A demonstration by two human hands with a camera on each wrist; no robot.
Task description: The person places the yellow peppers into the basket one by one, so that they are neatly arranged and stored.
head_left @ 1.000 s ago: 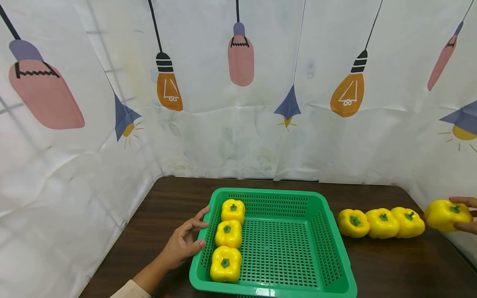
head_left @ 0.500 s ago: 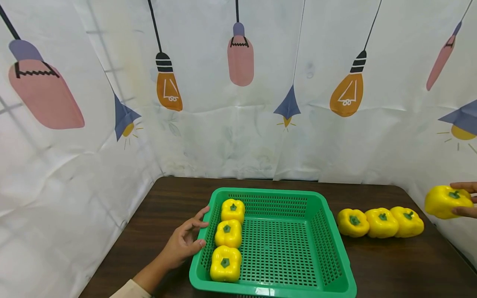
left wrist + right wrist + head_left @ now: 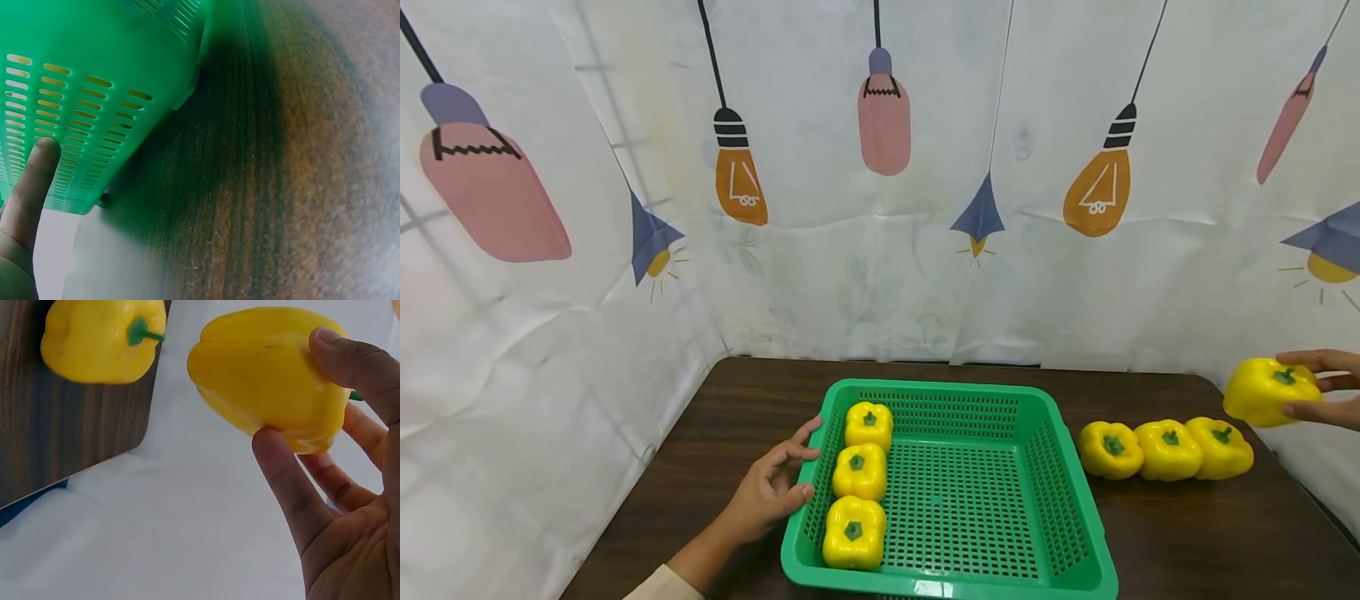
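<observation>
My right hand [image 3: 1326, 385] pinches a yellow bell pepper [image 3: 1262, 393] between thumb and fingers, above the table's right end. In the right wrist view, the thumb presses on one side of this bell pepper [image 3: 269, 375], with fingers on the other. A green perforated basket [image 3: 955, 387] stands on the table. Three yellow bell peppers [image 3: 859, 471] line its left side, stems up. My left hand [image 3: 771, 487] rests against the basket's left rim, fingers fairly straight. In the left wrist view, one finger lies against the slotted wall of the basket [image 3: 125, 44].
Three more yellow bell peppers [image 3: 1170, 450] sit side by side on the dark wooden table [image 3: 1195, 542], right of the basket. A white curtain [image 3: 820, 275] with printed lamps hangs behind the table and along its sides.
My right hand has lifted the bell pepper and carried it left, bringing it nearer the row on the table. The left hand and the basket have stayed in place.
</observation>
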